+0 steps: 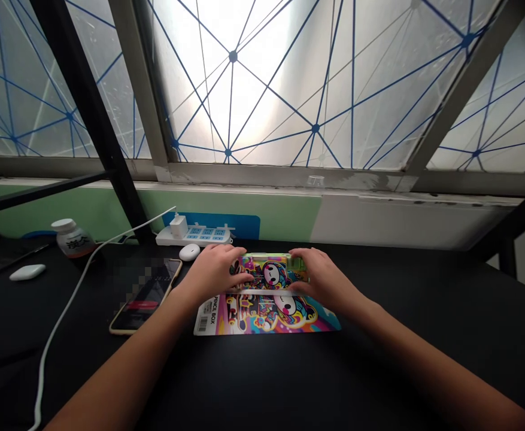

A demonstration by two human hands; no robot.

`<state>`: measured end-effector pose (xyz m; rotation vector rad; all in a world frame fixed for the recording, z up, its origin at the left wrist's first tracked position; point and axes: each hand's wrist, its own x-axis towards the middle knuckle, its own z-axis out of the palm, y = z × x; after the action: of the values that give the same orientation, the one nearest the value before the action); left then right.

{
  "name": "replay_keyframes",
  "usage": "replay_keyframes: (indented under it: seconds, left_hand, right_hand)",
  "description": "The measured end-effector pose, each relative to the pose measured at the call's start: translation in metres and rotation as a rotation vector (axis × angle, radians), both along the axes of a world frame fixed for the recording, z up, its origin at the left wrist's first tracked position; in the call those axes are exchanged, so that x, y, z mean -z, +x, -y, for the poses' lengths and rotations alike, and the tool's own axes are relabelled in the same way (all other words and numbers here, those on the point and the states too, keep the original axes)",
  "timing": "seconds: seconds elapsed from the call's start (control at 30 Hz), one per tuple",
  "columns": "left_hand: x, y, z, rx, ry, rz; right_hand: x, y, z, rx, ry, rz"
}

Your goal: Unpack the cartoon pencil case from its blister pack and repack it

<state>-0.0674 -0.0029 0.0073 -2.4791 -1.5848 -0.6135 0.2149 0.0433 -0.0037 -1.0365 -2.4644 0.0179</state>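
I report both of the person's hands at the centre of the black desk (428, 341). The left hand (212, 272) and the right hand (322, 278) are placed on opposite ends of a rectangular pencil box with translucent green edging and a multicoloured cartoon print (266, 276). The fingers (239, 279) of the left hand are curled over the box's left end, and the fingers (300, 287) of the right hand over its right end. Both sets are partly closed on the box, and I cannot confirm how firm the hold is.

The box sits on the upper part of a flat printed card sleeve marked "PENCIL BOX", with a barcode at its left edge (262, 317). I note a gold-edged smartphone (148, 296) lying just left of the sleeve, its screen partly pixelated. A white oval earbud case (189, 252) lies just beyond the left hand, in front of a white power strip (194, 236). A white-capped bottle (71, 237) stands further left.
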Motion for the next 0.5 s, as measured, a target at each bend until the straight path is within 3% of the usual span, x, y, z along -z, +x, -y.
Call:
replay_keyframes:
  seconds: [0.13, 0.27, 0.37, 0.5]
  left_hand:
    - [-0.011, 0.002, 0.013, 0.020, 0.159, -0.058]
    - [-0.019, 0.008, 0.044, 0.022, 0.312, -0.049]
    - [-0.010, 0.008, 0.069, 0.076, 0.247, -0.033]
    - [0.018, 0.003, 0.094, 0.127, 0.097, 0.058]
  right_hand:
    - [-0.015, 0.000, 0.017, -0.066, 0.252, -0.106]
    - [-0.018, 0.011, 0.047, -0.091, 0.447, -0.101]
    - [-0.002, 0.026, 0.075, -0.146, 0.464, -0.077]
    - [0.025, 0.043, 0.095, -0.204, 0.367, -0.086]
